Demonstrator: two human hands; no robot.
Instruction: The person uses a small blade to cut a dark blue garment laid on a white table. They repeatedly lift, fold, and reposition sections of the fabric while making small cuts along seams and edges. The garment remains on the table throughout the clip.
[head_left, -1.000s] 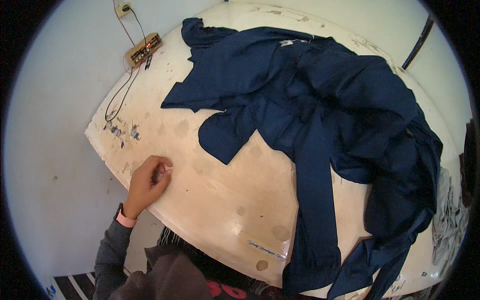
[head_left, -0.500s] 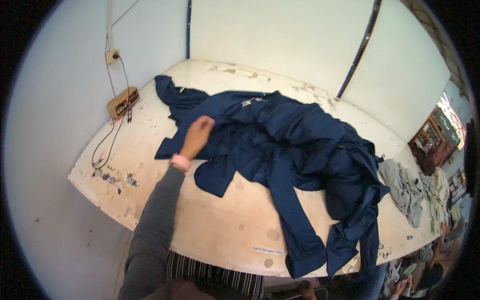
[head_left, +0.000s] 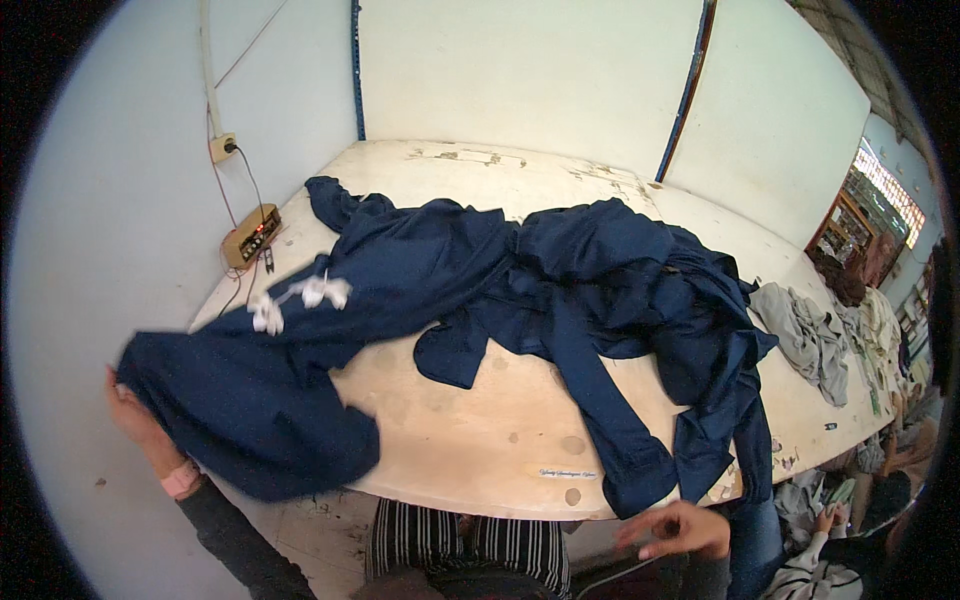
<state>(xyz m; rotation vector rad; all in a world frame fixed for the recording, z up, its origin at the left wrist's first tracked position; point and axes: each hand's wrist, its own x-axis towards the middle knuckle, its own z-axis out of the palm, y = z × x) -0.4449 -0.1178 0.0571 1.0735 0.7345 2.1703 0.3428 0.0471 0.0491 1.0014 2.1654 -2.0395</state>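
My left hand (head_left: 141, 414) is shut on the edge of a dark navy garment (head_left: 248, 398), lifting it at the left side of the table. White crumpled pieces (head_left: 300, 300) sit on this stretched-out part. The rest of the navy fabric (head_left: 590, 240) lies bunched across the middle and right of the pale worn table, with narrow sleeve-like strips (head_left: 628, 448) hanging toward the near edge. My right hand (head_left: 675, 532) hovers at the near edge below them, open with fingers loosely bent and nothing visible in it.
A small electronic box (head_left: 252, 236) with cords stands by the left wall, a socket (head_left: 224, 146) above it. Grey and cream cloths (head_left: 810, 338) are heaped along the right. Other people's hands (head_left: 825, 515) show at the lower right. Panels border the table's back.
My left hand went from the table onto the navy garment and has pulled part of it toward the near left, bringing white pieces along. My right hand has come into view at the near edge.
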